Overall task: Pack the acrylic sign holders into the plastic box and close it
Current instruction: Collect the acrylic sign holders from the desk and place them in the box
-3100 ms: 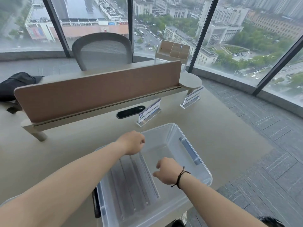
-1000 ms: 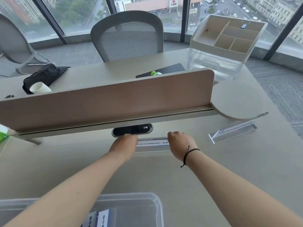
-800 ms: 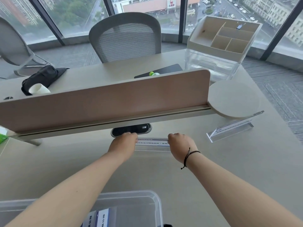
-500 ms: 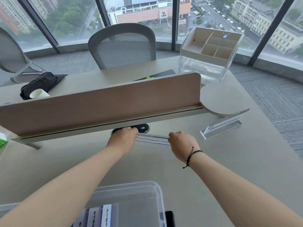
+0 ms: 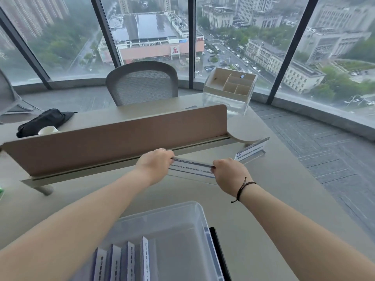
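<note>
An acrylic sign holder (image 5: 192, 168) with a printed card is held above the desk, one end in each hand. My left hand (image 5: 155, 165) grips its left end and my right hand (image 5: 228, 175) grips its right end. The clear plastic box (image 5: 194, 211) stands open at the near edge of the desk, with several sign holders (image 5: 121, 262) upright along its left side. Another sign holder (image 5: 250, 150) stands on the desk to the right, apart from both hands. No lid is identifiable.
A brown divider panel (image 5: 113, 136) runs across the desk just behind my hands, with a round shelf (image 5: 246, 128) at its right end. Beyond it are a grey chair (image 5: 142, 84), a black bag (image 5: 46, 119) and a compartment organiser (image 5: 231, 86).
Both hands took hold of the sign holder by the divider and have lifted it off the desk, tilting it toward me. The view has shifted so more of the box shows.
</note>
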